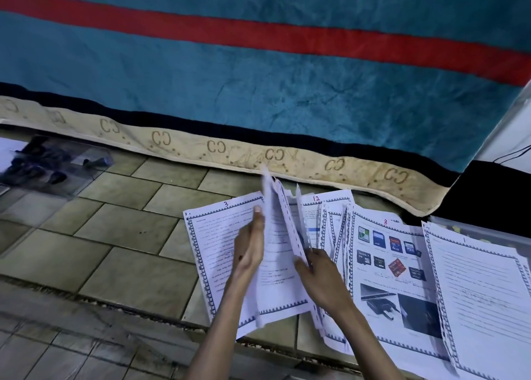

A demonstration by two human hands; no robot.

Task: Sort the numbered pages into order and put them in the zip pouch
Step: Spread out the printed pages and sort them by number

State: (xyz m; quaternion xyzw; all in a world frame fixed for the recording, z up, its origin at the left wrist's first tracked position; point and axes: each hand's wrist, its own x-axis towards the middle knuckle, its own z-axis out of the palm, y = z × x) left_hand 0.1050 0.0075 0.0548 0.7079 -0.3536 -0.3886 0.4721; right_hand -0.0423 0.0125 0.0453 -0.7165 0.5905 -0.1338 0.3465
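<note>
Numbered white pages with blue borders lie spread on the tiled floor. Page 3 (212, 236) lies at the left, page 12 (324, 204) behind the middle, page 8 (393, 267) with printed photos to the right, and page 1 (482, 290) at the far right. My left hand (248, 250) grips a few raised pages (275, 227) at their left edge and tilts them upright. My right hand (319, 276) pinches the lower edge of the lifted sheets. The clear zip pouch (54, 164) lies far left on the floor with dark items inside.
A teal blanket (258, 92) with a red stripe and a beige monogram border hangs over the bed edge behind the pages. A black surface (488, 195) and a white object with a cable stand at the right. Bare tiles (115, 250) lie between pouch and pages.
</note>
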